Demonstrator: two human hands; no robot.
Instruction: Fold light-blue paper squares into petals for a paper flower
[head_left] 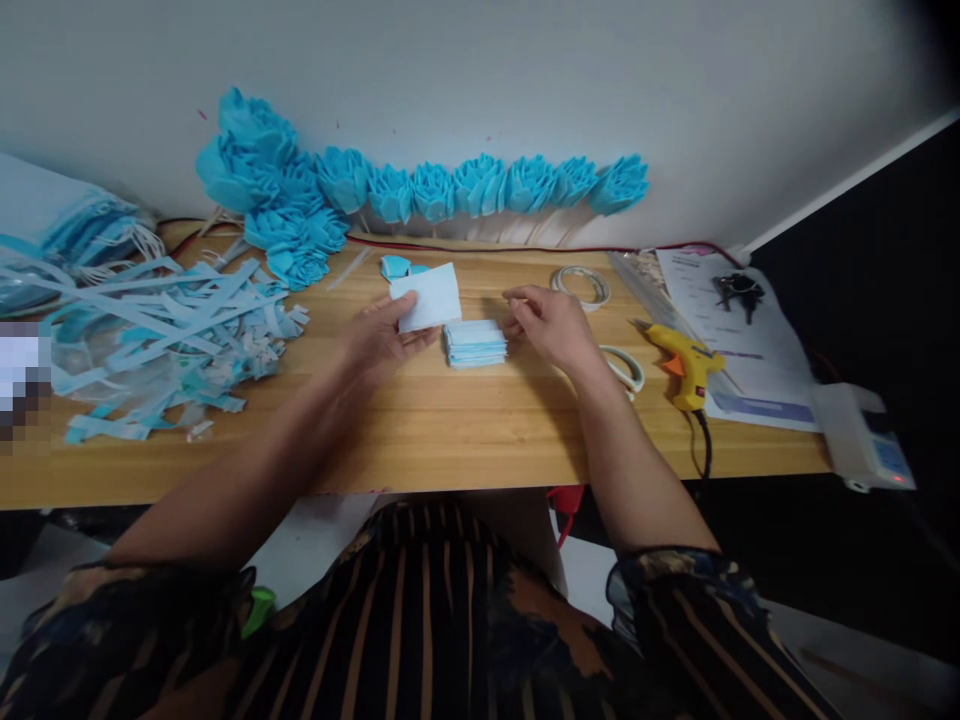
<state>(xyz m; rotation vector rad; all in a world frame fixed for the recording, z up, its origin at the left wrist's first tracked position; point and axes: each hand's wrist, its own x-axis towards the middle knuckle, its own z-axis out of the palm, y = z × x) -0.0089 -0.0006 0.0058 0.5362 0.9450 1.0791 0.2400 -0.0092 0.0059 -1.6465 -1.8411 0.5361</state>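
My left hand [384,332] grips a flat, pale, nearly square sheet [431,298] between thumb and fingers, holding it tilted above the table. Just right of that sheet, a neat stack of light blue and white pieces [476,345] lies on the wood. My right hand [551,322] hovers at the stack's right side, fingers loosely bent and apart, with nothing visible in them. Behind the held sheet, small bright blue cut pieces [397,267] are partly covered by it.
Blue handmade flowers [480,185] line the wall. Pale blue strips [172,330] heap up at left beside bagged masks [90,235]. Tape rolls [581,287], a yellow glue gun [686,365], printed papers [720,300], keys [739,290] and a white power box [862,435] are at right.
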